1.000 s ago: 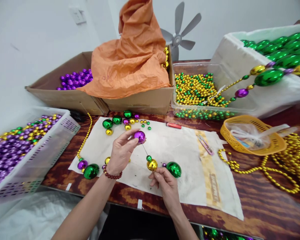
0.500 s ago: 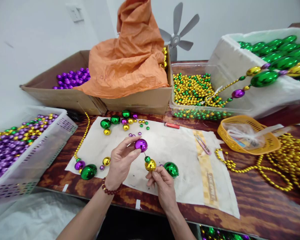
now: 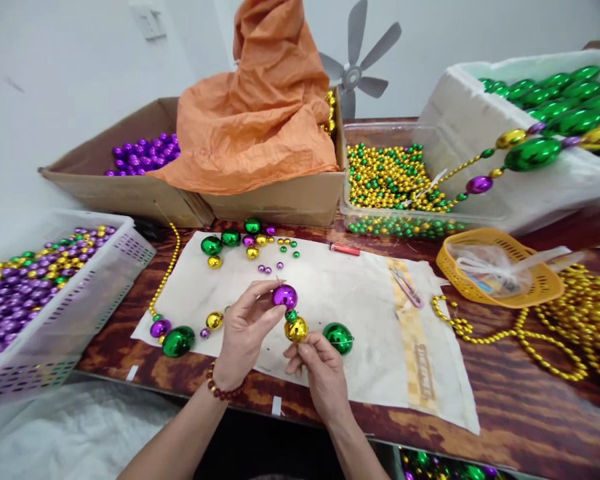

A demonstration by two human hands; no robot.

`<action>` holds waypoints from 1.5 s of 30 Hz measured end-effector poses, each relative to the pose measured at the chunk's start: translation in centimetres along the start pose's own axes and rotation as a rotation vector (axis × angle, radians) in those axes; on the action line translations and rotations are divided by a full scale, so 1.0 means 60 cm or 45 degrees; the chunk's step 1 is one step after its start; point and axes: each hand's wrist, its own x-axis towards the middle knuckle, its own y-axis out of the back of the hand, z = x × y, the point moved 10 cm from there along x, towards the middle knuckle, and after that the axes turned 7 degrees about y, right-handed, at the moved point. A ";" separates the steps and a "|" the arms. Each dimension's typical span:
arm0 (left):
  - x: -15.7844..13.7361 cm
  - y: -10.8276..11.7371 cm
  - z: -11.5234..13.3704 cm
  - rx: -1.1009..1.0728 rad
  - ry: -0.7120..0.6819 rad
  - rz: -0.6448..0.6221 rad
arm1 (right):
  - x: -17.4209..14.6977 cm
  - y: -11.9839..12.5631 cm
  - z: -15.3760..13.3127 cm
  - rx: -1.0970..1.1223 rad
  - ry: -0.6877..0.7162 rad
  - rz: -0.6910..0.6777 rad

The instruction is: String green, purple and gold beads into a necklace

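Between the fingers and thumb of my left hand (image 3: 247,323) is a shiny purple bead (image 3: 285,297). Below it, a small green bead (image 3: 291,316) and a gold bead (image 3: 296,329) sit in line, touching one another. My right hand (image 3: 320,363) is closed in a pinch just under the gold bead; a thin needle or wire there is mostly hidden. A thin tip pokes out above the purple bead. Beside my right hand lies a large green bead (image 3: 338,339) on the white cloth (image 3: 365,293). Further left, a strung gold strand (image 3: 173,267) ends in a green oval bead (image 3: 179,341).
Loose beads (image 3: 231,237) lie at the cloth's back left. A red lighter (image 3: 345,249) and scissors (image 3: 406,287) rest on the cloth. A yellow basket (image 3: 500,300), a white crate (image 3: 125,267), cardboard boxes (image 3: 275,208), a clear bin (image 3: 420,219) and a foam box (image 3: 460,100) surround it.
The purple bead has come down against the small green bead, closing the gap between them. A thin tip now shows above the purple bead. Both hands have shifted slightly.
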 end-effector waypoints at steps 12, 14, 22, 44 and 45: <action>0.009 -0.007 -0.053 -0.129 0.250 -0.016 | 0.011 0.031 -0.007 -0.208 0.007 0.094; 0.012 -0.007 -0.060 -0.148 0.273 -0.011 | 0.008 0.033 -0.008 -0.210 0.006 0.081; 0.016 -0.015 -0.068 0.019 0.235 -0.122 | 0.007 0.040 -0.006 -0.154 0.033 0.013; 0.284 -0.047 -0.074 2.269 -0.245 -0.098 | 0.014 0.049 -0.003 -0.012 0.082 -0.005; 0.290 -0.051 -0.074 2.314 -0.292 -0.121 | 0.014 0.050 -0.003 -0.010 0.082 -0.006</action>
